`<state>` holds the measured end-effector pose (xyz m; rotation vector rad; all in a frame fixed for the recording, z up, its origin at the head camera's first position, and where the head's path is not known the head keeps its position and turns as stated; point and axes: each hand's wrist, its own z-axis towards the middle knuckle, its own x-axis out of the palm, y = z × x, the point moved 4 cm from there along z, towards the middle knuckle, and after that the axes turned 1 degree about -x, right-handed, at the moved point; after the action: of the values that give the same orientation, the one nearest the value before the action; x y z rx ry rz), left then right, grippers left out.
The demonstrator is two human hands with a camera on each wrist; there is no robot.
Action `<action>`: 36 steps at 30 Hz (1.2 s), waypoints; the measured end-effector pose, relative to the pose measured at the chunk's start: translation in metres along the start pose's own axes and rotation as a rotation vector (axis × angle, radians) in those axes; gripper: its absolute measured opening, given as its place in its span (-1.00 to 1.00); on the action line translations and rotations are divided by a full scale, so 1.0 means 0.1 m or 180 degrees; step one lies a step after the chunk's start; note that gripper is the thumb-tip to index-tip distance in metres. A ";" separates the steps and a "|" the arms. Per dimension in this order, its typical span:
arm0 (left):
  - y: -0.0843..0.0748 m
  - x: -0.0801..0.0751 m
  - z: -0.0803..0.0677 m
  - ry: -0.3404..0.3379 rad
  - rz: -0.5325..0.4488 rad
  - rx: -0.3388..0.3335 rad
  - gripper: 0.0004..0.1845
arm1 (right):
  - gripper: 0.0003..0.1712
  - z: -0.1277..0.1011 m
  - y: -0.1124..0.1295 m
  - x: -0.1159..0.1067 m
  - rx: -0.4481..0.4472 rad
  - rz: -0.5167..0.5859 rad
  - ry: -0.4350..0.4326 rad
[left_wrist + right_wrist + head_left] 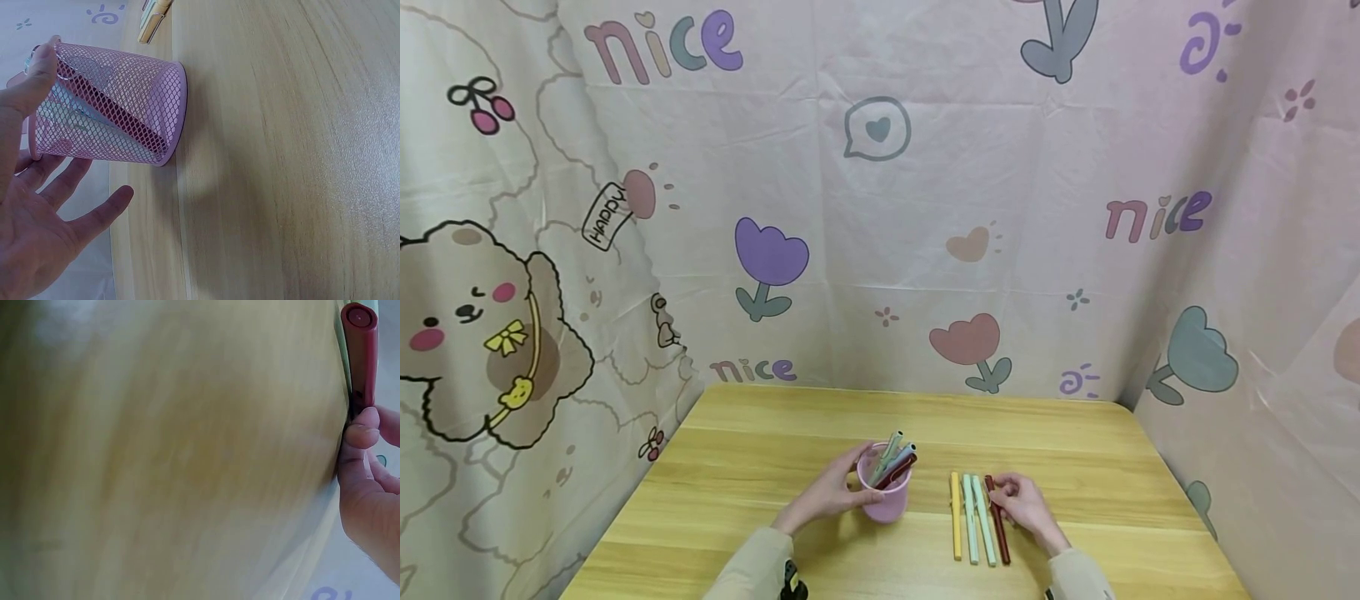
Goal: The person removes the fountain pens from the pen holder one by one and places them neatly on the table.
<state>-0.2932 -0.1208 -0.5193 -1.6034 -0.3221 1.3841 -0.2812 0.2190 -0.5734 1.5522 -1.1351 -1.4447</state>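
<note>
A pink mesh pen cup [889, 508] stands on the table, and my left hand [829, 492] grips it near the rim, thumb on the near side and fingers behind. Several pens stick out of the cup, among them a dark red pen [898, 472] and a pale green one [882, 463]. To the right, my right hand [1026, 508] pinches another dark red pen [1002, 537] between thumb and fingers. That pen is the rightmost of a row; beside it lie two mint green pens [983, 525] and a yellow pen [957, 525].
The wooden table [775, 442] has its back edge against a printed curtain [880, 208]. More curtain hangs on the left and right sides.
</note>
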 end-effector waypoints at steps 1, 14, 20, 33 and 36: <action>0.00 0.00 0.00 0.0001 0.0001 -0.0007 0.03 | -0.54 0.00 0.00 0.00 -0.0005 -0.0007 0.0004; 0.02 0.00 0.00 0.0001 0.0018 -0.0009 0.03 | -0.51 -0.02 0.04 0.02 -0.0095 -0.0039 0.0074; 0.02 0.00 0.01 -0.0004 0.0031 0.0002 0.03 | -0.50 -0.01 0.04 0.03 -0.0135 -0.0106 0.0123; 0.00 0.00 0.01 -0.0002 0.0026 0.0010 0.02 | -0.51 -0.02 0.05 0.03 -0.0107 -0.0173 0.0112; 0.01 0.00 0.01 0.0001 0.0024 0.0025 0.02 | -0.51 -0.02 0.07 0.03 -0.0120 -0.0148 0.0123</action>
<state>-0.2943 -0.1206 -0.5195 -1.6000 -0.3104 1.3893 -0.2799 0.2134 -0.5683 1.5830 -1.0500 -1.4523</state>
